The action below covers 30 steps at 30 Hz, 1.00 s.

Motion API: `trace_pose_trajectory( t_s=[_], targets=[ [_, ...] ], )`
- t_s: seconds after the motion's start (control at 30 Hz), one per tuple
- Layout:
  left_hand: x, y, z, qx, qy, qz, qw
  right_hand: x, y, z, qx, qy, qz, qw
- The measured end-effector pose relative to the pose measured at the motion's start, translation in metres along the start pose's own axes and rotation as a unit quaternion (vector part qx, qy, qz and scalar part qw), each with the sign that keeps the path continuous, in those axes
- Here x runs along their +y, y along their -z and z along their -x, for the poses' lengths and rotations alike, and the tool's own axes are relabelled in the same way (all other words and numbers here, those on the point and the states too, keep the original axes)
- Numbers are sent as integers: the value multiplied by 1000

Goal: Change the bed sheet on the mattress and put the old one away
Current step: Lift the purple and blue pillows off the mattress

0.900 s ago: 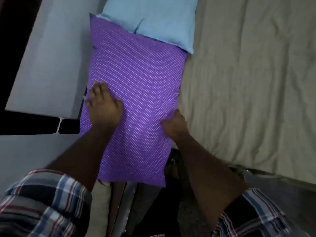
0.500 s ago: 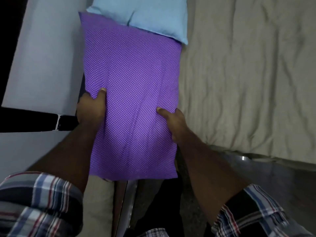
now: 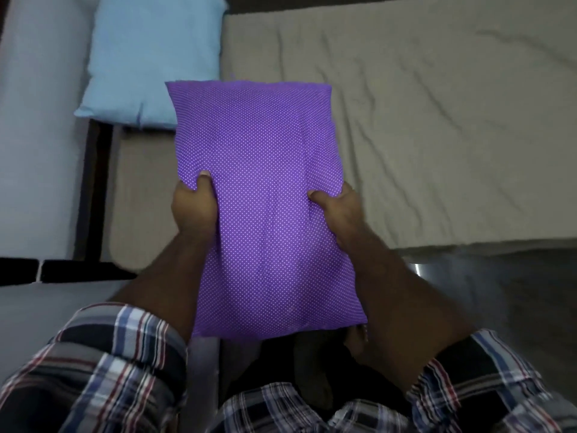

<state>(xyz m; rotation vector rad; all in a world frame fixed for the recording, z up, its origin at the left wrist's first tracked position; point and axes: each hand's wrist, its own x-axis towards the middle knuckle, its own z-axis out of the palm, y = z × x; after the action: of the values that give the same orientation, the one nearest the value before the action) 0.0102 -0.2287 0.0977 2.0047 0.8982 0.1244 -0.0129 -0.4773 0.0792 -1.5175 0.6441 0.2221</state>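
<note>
I hold the purple pillow [image 3: 265, 198] in both hands, its long axis running from 12 o'clock, over the bed, to 6 o'clock, at my waist. My left hand [image 3: 193, 210] has its grip curled round the pillow's 9 o'clock edge, thumb pressed into the top; my right hand [image 3: 338, 210] pinches the 3 o'clock edge the same way. Both grips sit about halfway along the length, so neither hand is nearer; more of the pillow's far half hangs over the sheet [image 3: 421, 135] than touches it, as far as I can tell.

The sheet, beige and creased, lies on the mattress from 12 to 3 o'clock of my hands, apart from both grips. The blue pillow [image 3: 150, 64] lies at 11 o'clock, near the purple one's far left corner.

Count: two pillows, one sheet, two hands. I judge the blue pillow must come off next before the sheet can be stripped.
</note>
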Motion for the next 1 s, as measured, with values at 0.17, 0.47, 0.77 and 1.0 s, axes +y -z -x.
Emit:
trace_pose_trajectory(
  t_s=[0.17,0.47,0.77,1.0],
  targets=[
    [69,-93,86,-68,-39,51,996,-43,143,-6,73,53,68,994],
    [182,-258,229,-186,-62,98,976,-113,365,-28,202,96,153,963],
    [280,-452,302,-329,-81,59,939,-165,547,-125,314,73,224,920],
    [348,-579,363,-437,-102,-30,893,-188,685,-199,358,23,247,900]
  ],
)
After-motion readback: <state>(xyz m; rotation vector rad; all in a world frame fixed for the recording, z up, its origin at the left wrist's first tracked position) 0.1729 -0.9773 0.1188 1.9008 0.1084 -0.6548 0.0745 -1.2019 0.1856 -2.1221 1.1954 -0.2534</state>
